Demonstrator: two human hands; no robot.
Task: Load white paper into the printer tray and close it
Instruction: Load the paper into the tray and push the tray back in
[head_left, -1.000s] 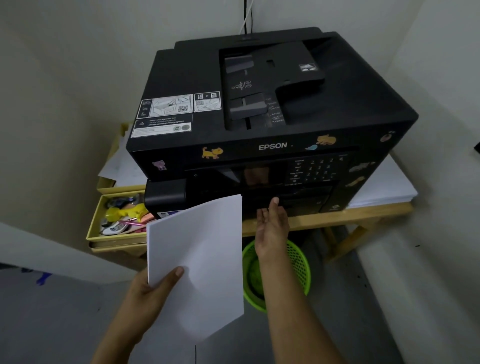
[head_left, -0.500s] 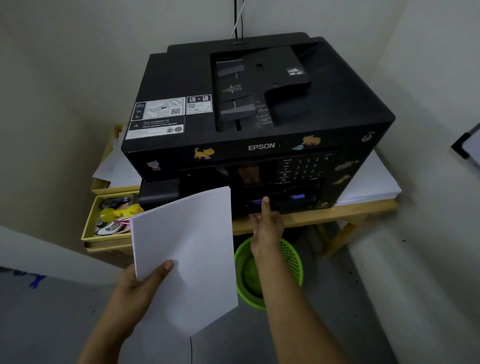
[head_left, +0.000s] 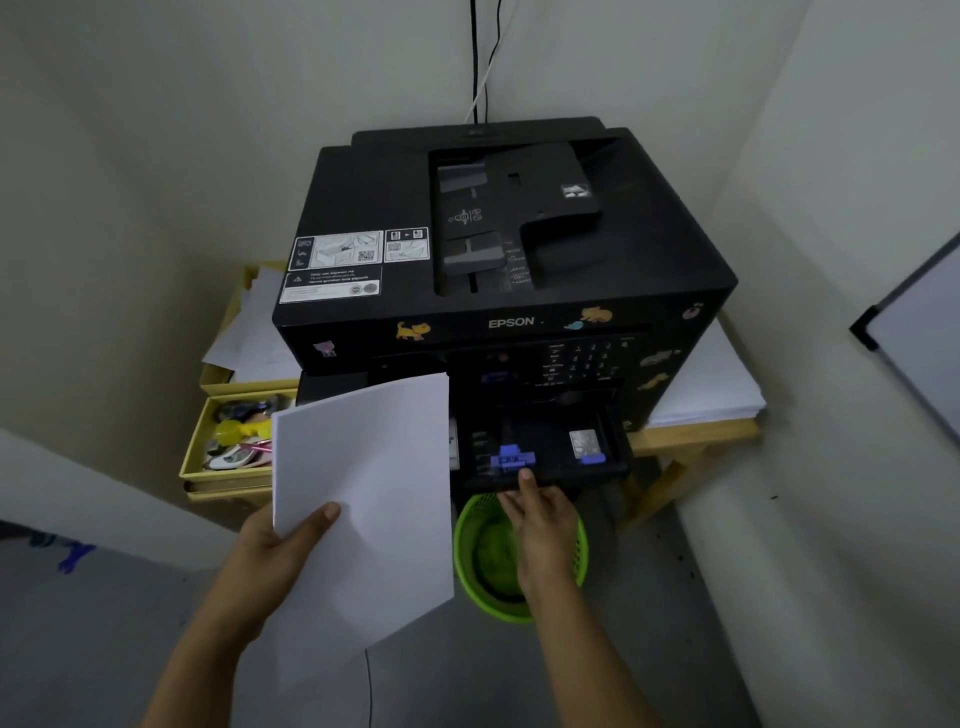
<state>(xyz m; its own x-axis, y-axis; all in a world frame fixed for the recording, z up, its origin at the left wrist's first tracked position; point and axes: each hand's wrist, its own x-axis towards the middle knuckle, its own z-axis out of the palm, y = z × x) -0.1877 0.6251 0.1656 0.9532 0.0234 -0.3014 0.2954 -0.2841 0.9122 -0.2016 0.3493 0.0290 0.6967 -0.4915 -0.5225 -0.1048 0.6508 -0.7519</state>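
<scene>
White paper (head_left: 363, 499), black printer (head_left: 519, 249), green basket (head_left: 470, 566).

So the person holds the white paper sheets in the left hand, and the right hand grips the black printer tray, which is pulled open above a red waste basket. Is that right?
One detail is off: the head view shows a green mesh waste basket, not red. The left hand does hold the white paper sheets, and the right hand does grip the open black printer tray.

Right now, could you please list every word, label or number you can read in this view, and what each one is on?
"EPSON": front edge of the black printer.
White instruction labels on the printer's top: diagrams, QR codes and small print, too blurred to read.
Keypad on the front panel: markings too small to read.
</scene>
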